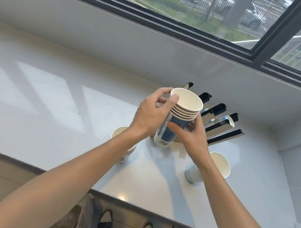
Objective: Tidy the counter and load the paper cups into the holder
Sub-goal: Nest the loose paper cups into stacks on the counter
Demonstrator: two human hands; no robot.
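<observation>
Paper cups nested into a stack point(178, 117) sit between both hands above the pale counter point(54, 93), tilted so the open white mouths face up and toward the window point(195, 10). About five rolled rims show at the top; the lowest cup's blue and white wall points down toward the counter without clearly touching it. The left hand point(150, 114) grips the stack near the rims, thumb pressed on the near side and the other fingers curled around the far side. The right hand point(192, 135) wraps the blue wall lower down, thumb lying across the front, fingers closed around the back. Just behind the stack stands the cup holder point(218, 121), a fan of black and mirrored upright rails by the wall. A single paper cup point(123, 148) stands on the counter under the left wrist, partly hidden. Another short stack of cups point(213, 167) leans on the counter beside the right forearm. Shoes point(125, 227) show below the counter edge.
</observation>
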